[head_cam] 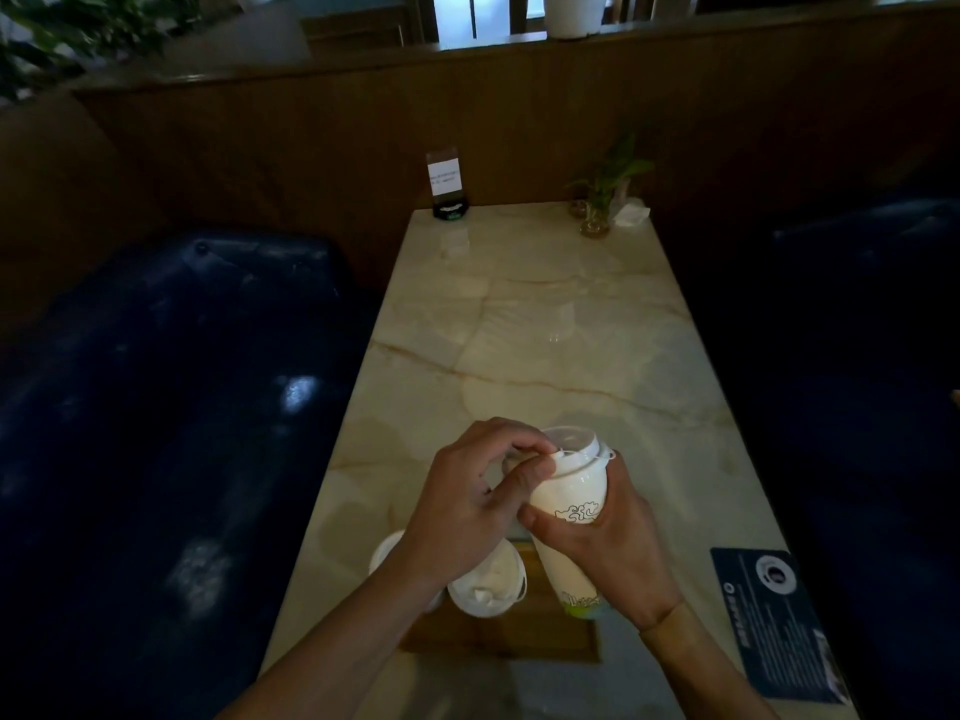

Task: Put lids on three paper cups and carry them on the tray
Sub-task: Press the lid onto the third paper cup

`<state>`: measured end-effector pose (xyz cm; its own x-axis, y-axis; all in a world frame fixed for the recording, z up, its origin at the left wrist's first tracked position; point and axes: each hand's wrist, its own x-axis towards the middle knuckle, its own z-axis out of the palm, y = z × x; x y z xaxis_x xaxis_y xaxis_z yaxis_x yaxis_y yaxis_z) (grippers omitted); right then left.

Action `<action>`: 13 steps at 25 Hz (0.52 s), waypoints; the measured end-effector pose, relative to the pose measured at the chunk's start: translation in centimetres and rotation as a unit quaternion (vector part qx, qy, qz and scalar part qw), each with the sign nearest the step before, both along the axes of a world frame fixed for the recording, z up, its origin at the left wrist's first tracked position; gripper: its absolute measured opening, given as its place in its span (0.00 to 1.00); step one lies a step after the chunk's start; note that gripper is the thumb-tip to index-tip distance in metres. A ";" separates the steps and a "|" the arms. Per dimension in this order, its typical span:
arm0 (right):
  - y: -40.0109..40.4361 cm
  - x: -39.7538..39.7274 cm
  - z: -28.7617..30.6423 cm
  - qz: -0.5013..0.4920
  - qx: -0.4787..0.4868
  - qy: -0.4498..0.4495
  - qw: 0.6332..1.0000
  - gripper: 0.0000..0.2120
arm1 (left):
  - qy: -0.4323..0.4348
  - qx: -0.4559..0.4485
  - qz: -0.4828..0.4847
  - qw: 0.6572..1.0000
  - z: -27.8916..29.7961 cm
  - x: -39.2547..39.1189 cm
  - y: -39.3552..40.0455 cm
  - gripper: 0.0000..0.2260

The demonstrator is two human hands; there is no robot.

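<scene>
Tall white paper cup (570,504) with printed pattern, tilted, lifted above wooden tray (545,648); white lid (576,449) askew on rim. Lidded cup (488,584) upright on tray; third cup (387,556) mostly hidden.

Print on the table sign (444,178), the blue card (774,621) and the held cup (571,517) is illegible.

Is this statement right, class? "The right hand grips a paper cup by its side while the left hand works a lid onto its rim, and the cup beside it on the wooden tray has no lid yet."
One detail is wrong. In the head view, the cup beside it on the wooden tray already wears a white lid. The rest stands: the right hand grips the paper cup by its side while the left hand works the lid onto its rim.
</scene>
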<state>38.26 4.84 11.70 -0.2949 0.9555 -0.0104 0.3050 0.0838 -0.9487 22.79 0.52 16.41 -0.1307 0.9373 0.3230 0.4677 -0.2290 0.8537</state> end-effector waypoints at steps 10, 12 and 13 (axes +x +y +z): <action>-0.3 0.6 -0.7 -0.033 -0.014 0.023 0.999 0.39 | 0.024 0.008 0.034 0.999 -0.5 1.7 0.2 0.04; -0.4 0.7 -1.2 -0.031 -0.020 0.021 0.999 0.39 | 0.015 0.005 0.050 0.999 -1.1 2.2 0.0 0.02; -0.4 0.7 -1.5 -0.029 -0.023 0.019 0.999 0.39 | 0.012 0.001 0.051 0.999 -1.4 2.4 -0.1 0.02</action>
<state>38.94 4.41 10.22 -0.2400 0.9697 -0.0451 0.2721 0.0226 -0.9620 25.15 0.46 15.00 -0.2169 0.9193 0.3284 0.5090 -0.1805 0.8416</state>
